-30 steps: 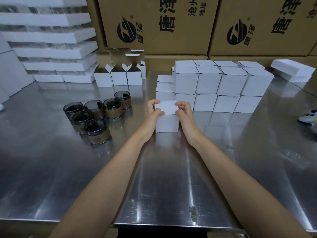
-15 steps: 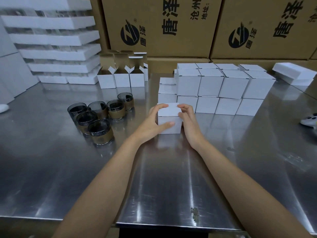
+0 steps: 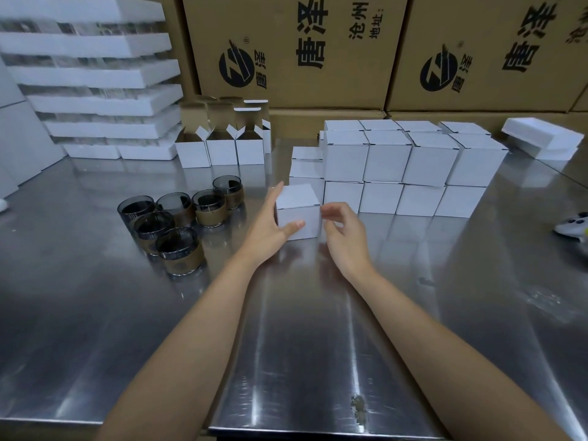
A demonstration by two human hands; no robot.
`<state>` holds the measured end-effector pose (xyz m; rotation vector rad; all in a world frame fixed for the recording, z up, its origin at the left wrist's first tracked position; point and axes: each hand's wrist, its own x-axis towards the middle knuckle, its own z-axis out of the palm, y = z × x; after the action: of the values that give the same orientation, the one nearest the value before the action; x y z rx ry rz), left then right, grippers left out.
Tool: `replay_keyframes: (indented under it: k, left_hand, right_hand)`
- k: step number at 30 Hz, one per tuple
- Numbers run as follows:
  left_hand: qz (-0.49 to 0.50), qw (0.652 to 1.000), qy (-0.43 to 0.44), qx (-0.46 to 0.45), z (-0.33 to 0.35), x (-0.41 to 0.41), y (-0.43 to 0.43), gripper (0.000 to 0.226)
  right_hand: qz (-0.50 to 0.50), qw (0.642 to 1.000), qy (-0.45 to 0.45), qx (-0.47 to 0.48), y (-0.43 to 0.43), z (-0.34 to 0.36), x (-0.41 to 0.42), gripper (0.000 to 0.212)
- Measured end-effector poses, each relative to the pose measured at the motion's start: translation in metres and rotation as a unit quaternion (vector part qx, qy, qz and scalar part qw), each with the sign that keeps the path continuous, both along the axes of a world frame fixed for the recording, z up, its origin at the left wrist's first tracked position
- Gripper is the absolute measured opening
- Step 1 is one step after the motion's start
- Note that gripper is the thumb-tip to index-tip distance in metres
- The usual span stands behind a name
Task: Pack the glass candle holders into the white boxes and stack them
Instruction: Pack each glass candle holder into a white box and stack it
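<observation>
The closed box (image 3: pixel 300 206) sits at frame centre on the surface (image 3: pixel 286 345), near the stack (image 3: pixel 391 160). The left hand (image 3: pixel 270 227) grips it, thumb on its front; the right hand (image 3: pixel 345 240) hovers beside it, fingers (image 3: pixel 332 211) loosely curled, empty. Lift level; seat it flush on the stack

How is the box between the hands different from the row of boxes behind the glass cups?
The held box is closed on top; the back row boxes stand open, flaps up, brown inside showing. The left hand grips the held box; nobody touches the back row boxes. Both are small white boxes.
</observation>
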<state>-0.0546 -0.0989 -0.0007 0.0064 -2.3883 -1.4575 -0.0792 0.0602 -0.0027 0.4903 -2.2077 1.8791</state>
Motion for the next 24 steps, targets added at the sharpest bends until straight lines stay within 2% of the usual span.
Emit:
replay_keyframes:
  k: [3,11,16,20,24]
  left_hand:
    - [0.028,1.0,-0.009,-0.008,0.001,-0.011,0.007,0.09]
    - [0.057,0.996,0.02,-0.071,-0.004,-0.023,0.012,0.077]
    - [0.099,0.989,0.002,-0.108,-0.005,-0.034,0.018,0.073]
    - [0.141,0.979,-0.01,-0.144,-0.006,-0.044,0.023,0.071]
    - [0.174,0.969,-0.012,-0.173,-0.007,-0.053,0.026,0.069]
  right_hand:
    - [-0.02,0.999,0.022,0.017,0.0,-0.001,-0.001,0.031]
    - [-0.086,0.975,0.109,0.171,-0.008,-0.003,-0.015,0.03]
    - [-0.087,0.952,0.083,0.281,-0.012,-0.005,-0.024,0.031]
    - [-0.078,0.922,0.078,0.372,-0.017,-0.006,-0.027,0.039]
    - [-0.07,0.905,0.063,0.414,-0.018,-0.005,-0.029,0.047]
